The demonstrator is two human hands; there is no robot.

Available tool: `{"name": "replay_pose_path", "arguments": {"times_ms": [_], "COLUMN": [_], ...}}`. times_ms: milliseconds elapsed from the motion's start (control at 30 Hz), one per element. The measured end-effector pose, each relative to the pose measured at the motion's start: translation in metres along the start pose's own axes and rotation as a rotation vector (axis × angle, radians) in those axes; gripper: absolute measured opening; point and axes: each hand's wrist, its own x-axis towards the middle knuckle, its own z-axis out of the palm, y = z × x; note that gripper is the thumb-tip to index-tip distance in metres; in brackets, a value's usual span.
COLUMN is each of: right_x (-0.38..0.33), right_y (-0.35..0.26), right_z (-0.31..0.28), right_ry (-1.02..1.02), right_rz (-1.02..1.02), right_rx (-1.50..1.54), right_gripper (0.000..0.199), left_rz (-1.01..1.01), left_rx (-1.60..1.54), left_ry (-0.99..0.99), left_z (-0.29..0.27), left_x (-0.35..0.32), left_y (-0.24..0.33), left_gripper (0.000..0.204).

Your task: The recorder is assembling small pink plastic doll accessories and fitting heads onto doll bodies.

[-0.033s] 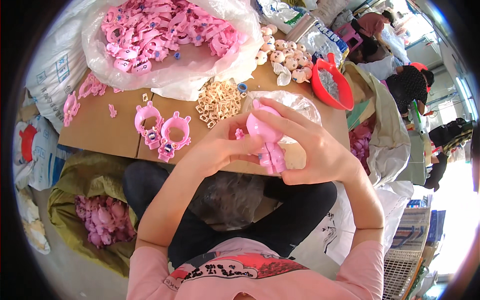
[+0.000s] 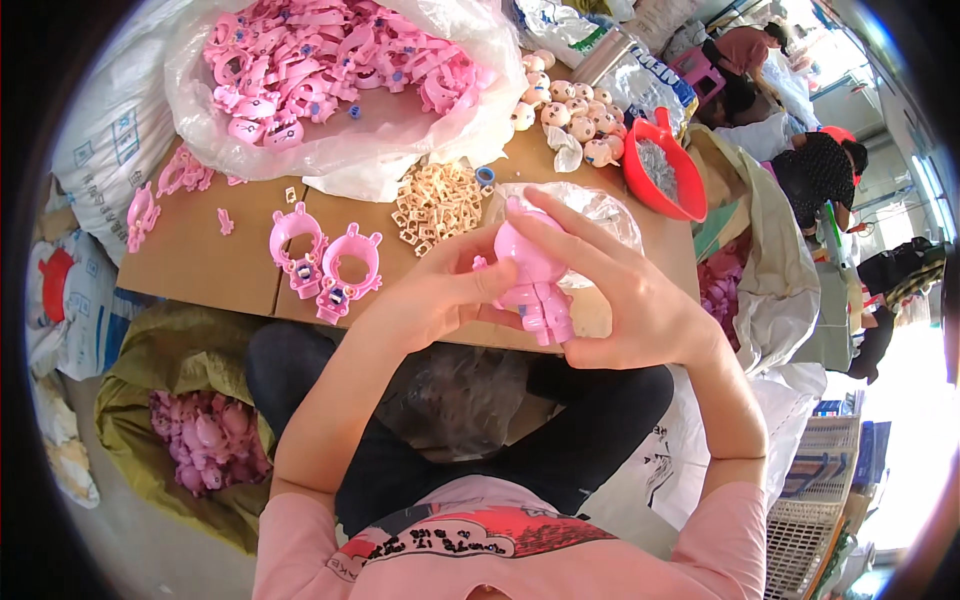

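Note:
Both of my hands hold one pink plastic toy figure (image 2: 533, 275) over the front edge of the brown cardboard table (image 2: 210, 262). My left hand (image 2: 440, 290) grips its left side with thumb and fingers. My right hand (image 2: 620, 290) wraps over its top and right side. Two pink ring-shaped toy shells (image 2: 325, 258) lie on the table just left of my left hand. A heap of small beige plastic pieces (image 2: 438, 200) sits behind the hands.
A clear bag of pink toy parts (image 2: 330, 70) fills the back left. Round beige heads (image 2: 565, 105) and a red bowl (image 2: 665, 170) of grey bits stand at back right. An olive sack of pink figures (image 2: 205, 435) lies lower left. Other people sit far right.

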Motion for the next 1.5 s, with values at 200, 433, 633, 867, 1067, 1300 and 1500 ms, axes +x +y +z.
{"name": "replay_pose_path", "arguments": {"times_ms": [200,433,633,867,1067,1300,1500], "right_x": [-0.005,0.000,0.000,0.009,0.003,0.002,0.000], "right_y": [-0.005,-0.013,-0.005,0.001,0.014,0.004,0.003], "right_z": [0.004,-0.013,-0.022,-0.012,-0.010,0.005,0.009], "right_ry": [0.116,-0.082,0.052,-0.039,0.138,0.129,0.142], "right_rz": [-0.064,0.012,-0.011,0.129,0.263,0.301,0.373], "right_rx": [-0.032,-0.078,0.024,0.178,0.367,0.231,0.164], "right_gripper": [0.097,0.101,0.085,0.075,0.073,0.071,0.065], "left_rz": [0.075,0.018,-0.031,-0.156,0.600,0.335,0.389], "left_rx": [-0.137,-0.193,-0.366,-0.118,0.583,0.418,0.544], "left_ry": [-0.032,-0.142,-0.238,-0.201,0.101,0.183,0.206], "left_z": [-0.008,-0.006,-0.016,-0.014,-0.007,0.005,0.008], "left_x": [0.001,-0.005,0.003,0.003,0.010,0.004,0.003], "left_y": [-0.004,-0.002,-0.002,-0.012,-0.014,-0.010,-0.015], "left_gripper": [0.051,0.051,0.068,0.074,0.074,0.057,0.052]}}
